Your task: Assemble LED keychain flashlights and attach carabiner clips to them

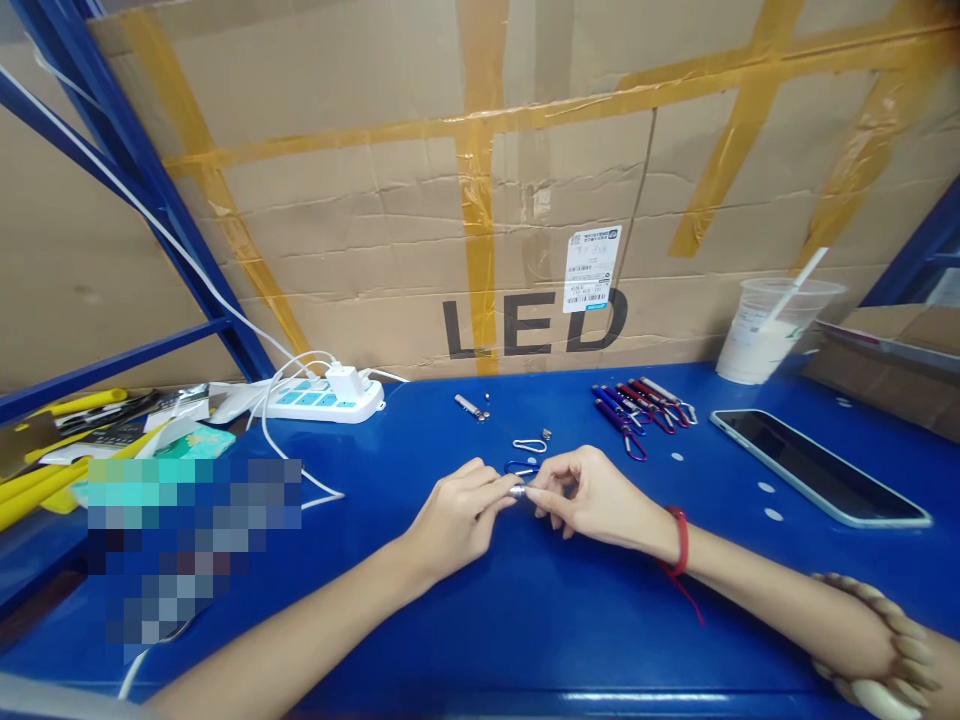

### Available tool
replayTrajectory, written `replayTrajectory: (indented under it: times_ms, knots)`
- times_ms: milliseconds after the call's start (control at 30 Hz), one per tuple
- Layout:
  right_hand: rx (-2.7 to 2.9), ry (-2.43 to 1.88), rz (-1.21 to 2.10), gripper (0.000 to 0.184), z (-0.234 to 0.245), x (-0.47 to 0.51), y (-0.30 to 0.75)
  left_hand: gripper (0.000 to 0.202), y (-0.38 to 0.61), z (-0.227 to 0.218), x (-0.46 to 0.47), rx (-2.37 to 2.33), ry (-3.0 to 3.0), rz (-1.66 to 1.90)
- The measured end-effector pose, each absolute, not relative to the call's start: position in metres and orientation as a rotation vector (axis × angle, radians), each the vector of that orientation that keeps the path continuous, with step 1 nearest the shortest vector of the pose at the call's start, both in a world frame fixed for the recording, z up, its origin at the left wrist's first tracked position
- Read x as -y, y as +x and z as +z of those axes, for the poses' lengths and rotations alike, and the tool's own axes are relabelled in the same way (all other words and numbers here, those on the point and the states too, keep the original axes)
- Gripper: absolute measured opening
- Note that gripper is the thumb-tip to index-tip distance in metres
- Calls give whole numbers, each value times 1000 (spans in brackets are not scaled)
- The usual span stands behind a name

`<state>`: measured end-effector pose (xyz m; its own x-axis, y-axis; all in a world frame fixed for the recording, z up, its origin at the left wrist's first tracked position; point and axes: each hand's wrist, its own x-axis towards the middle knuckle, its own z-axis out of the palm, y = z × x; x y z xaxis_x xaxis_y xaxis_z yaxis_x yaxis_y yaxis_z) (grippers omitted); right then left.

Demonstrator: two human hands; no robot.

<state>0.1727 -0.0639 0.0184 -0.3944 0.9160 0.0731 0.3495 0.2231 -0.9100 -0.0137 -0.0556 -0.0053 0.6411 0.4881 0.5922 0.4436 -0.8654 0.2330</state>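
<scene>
Between the fingertips of both hands is a small silver metal cylinder (517, 491). My left hand (459, 515) pinches it from the left. The thumb and fingers of my right hand (589, 495) close on its right end; that grip hides part of it. Just behind the fingers lies a blue carabiner clip (519, 466), partly covered by my right hand. A silver carabiner clip (529, 446) and a small metal end piece (547, 434) rest a little farther back. Farther left lie a slim silver tube (468, 405) and several tiny round metal parts (484, 415).
Several blue, red and silver tubes with carabiner clips (637, 405) lie in a row. A phone (817, 465) and a plastic cup with a straw (772, 330) are at right. Left are a power strip (330, 402), cables and yellow-handled tools (45, 480). Cardboard (360, 240) stands behind.
</scene>
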Motion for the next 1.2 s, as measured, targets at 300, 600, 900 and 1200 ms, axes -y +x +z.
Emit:
replayTrajectory:
  times_ms: [300, 600, 900, 1200]
  knots:
    - [1652, -1170, 1504, 33, 24, 62, 171, 21, -16, -7, 49, -699, 2727, 1141]
    - [1616, -1148, 1632, 32, 29, 60, 173, 22, -18, -4, 48, -710, 2765, 1087]
    - [1614, -1155, 1596, 34, 32, 55, 177, 20, -13, -2, 51, -911, 2753, 1042]
    - [1633, -1147, 1570, 36, 31, 52, 180, 17, -11, 1, 54, -1017, 2654, 1035]
